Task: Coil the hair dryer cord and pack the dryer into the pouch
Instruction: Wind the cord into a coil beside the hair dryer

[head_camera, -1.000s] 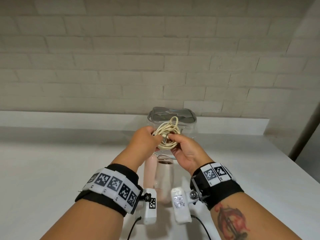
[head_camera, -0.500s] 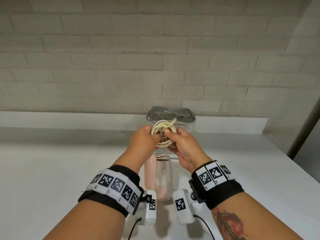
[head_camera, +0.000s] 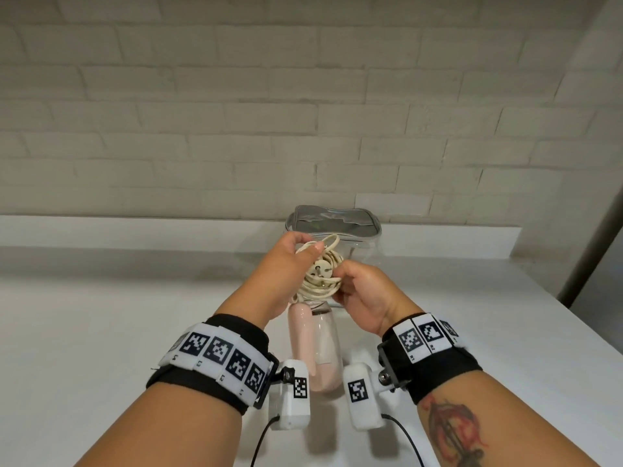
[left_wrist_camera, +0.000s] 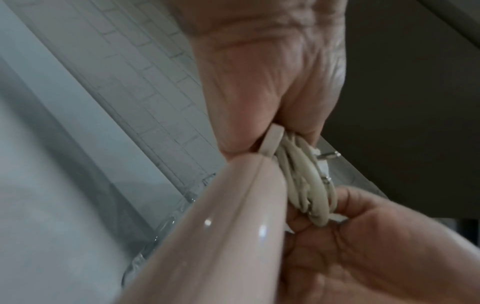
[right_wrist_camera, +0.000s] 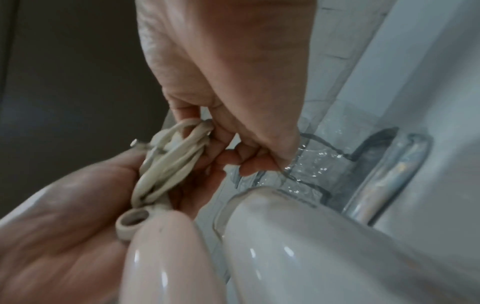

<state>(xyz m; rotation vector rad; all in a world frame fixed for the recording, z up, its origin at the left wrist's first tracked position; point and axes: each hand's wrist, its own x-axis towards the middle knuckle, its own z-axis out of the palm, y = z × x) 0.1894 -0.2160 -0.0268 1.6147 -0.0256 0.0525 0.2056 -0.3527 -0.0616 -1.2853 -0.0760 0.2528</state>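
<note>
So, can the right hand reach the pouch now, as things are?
Probably not yet: the right hand and left hand both hold the cord. The pouch stands close behind, unblocked.

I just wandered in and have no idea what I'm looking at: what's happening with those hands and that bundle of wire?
A person is tidying a hair dryer for packing. Both hands hold the cream cord, wound into a coil above the pink hair dryer on the white counter. The left hand pinches the top of the coil, the right hand grips its side, and the plug faces the camera. The clear pouch stands just behind, the dryer not yet inside.
</note>
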